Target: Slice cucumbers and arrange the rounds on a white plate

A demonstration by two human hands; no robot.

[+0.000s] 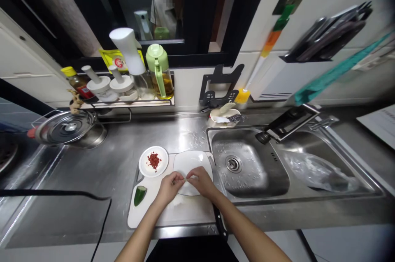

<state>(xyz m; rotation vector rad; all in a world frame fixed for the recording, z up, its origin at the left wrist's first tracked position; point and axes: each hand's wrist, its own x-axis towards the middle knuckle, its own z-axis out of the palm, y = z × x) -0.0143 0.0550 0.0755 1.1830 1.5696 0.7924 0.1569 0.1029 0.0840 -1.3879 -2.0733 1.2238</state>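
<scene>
My left hand (pixel 169 187) and my right hand (pixel 202 182) meet above a white squarish plate (pixel 191 160). Thumb and fingers of each hand are pinched together, fingertips nearly touching. What they hold between them is too small to make out. The plate rests on a white cutting board (pixel 191 213). Left of it stands a small round white plate (pixel 142 164) bearing chopped red bits (pixel 154 161). A cut piece of cucumber (pixel 140 195) lies on the board near my left hand. Beside the board's right edge, under my right forearm, shows a black knife handle (pixel 220 223).
To the right is a double steel sink (pixel 247 163) with a faucet (pixel 324 122) and a plastic bag (pixel 317 171). A lidded pot (pixel 89 136) stands left. Behind, a rack (pixel 132 105) carries jars and an oil bottle (pixel 160 75). A black cable (pixel 61 193) crosses the left counter.
</scene>
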